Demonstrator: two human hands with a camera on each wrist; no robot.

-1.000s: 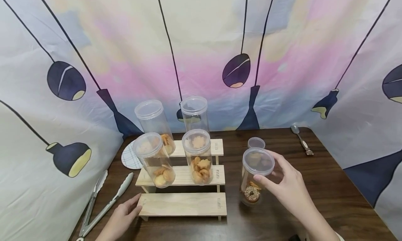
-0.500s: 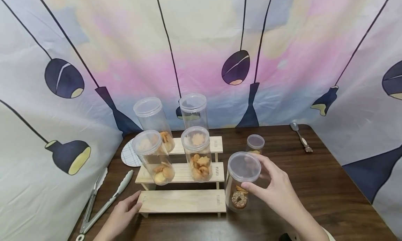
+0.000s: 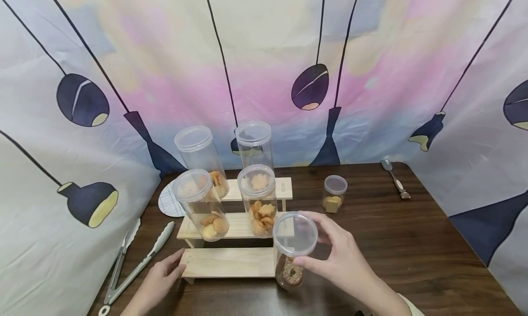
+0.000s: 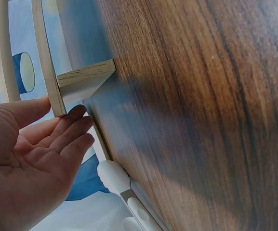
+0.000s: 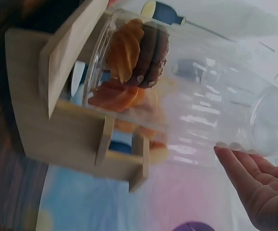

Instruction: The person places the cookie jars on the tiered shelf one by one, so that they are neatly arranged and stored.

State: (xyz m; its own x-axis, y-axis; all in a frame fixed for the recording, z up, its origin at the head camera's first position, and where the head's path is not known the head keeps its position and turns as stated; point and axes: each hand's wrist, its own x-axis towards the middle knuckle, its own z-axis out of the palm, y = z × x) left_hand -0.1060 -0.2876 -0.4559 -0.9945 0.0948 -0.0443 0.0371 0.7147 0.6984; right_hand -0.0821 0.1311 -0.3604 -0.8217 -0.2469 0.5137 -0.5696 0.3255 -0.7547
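My right hand [image 3: 342, 258] holds a clear lidded jar [image 3: 294, 233] near its top, thumb in front. Inside the jar [image 5: 191, 96] lie a seed-coated ring cookie and orange-brown pastries. In the right wrist view its base is close over the lowest board's end. The three-tier wooden stand [image 3: 227, 263] has two tall cookie jars on its middle tier, left [image 3: 200, 210] and right [image 3: 260, 201], and two more on the top tier. My left hand [image 3: 158, 279] pinches the left end of the lowest board, thumb above and fingertips under it in the left wrist view.
Metal tongs [image 3: 134, 275] lie open at the left. A round checked mat [image 3: 169, 204] is behind them. Right of the stand is a small lidded jar [image 3: 333, 197] with yellowish pieces. A spoon [image 3: 396, 181] lies at the back right. A printed cloth [image 3: 264, 91] hangs behind the table.
My right hand has carried the jar leftward, from beside the stand to the right end of the lowest board. The small jar behind is now uncovered. My left hand stays at the board.
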